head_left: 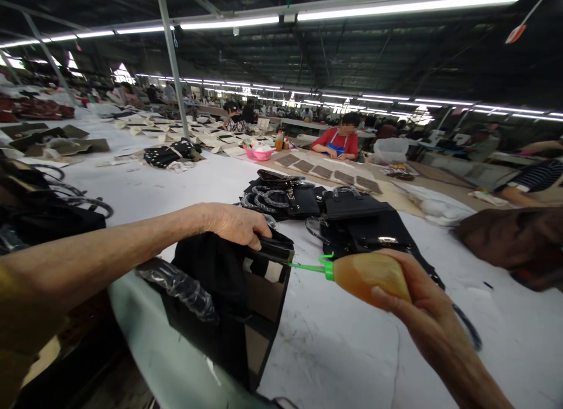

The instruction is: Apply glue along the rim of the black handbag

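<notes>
Your right grip (422, 297) is wrapped round the squeeze bottle (372, 278), thumb pressed to its side, so a gentle, even squeeze should give better control than bursts. Steer the green nozzle (308, 268) by the wrist; its tip is right at the end of the edge your left grip (240, 224) pinches. Hold that edge firm. The black bag (211, 274) is before you at the near side of the desk (329, 350); avoid dripping on its plastic-wrapped handle (178, 286) or the stacked bags (358, 205) beyond.
</notes>
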Demonstrator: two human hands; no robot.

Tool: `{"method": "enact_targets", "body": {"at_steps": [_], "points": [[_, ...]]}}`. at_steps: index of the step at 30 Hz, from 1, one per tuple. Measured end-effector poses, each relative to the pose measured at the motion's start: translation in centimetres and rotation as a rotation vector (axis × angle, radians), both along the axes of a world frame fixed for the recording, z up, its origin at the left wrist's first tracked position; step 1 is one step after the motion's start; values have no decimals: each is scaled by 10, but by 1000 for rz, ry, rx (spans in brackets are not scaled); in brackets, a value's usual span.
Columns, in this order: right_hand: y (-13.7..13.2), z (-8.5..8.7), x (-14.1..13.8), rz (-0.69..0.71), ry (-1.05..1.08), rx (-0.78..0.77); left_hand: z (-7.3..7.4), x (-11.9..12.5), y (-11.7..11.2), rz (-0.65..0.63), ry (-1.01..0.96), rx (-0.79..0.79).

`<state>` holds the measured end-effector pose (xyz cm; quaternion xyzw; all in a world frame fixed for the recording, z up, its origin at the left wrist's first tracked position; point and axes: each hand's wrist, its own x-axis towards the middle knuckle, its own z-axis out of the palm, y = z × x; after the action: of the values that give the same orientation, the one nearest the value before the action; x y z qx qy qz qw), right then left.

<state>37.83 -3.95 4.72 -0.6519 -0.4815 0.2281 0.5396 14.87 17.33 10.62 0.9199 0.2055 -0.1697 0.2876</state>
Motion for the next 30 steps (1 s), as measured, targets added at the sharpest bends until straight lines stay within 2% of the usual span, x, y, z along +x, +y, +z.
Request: {"method": "enact_targets", "body": {"at_steps": [4, 13, 23, 30], "points": [[-1, 1, 6, -5, -29, 6, 4, 7, 1, -19, -41, 69], [10, -18, 16, 4, -1, 13, -27, 12, 9, -35, -93, 194], [16, -29, 21, 26, -54, -26, -27, 12, -1, -14, -71, 287], [15, -34, 21, 7, -54, -35, -35, 8, -7, -28, -107, 338]]}}
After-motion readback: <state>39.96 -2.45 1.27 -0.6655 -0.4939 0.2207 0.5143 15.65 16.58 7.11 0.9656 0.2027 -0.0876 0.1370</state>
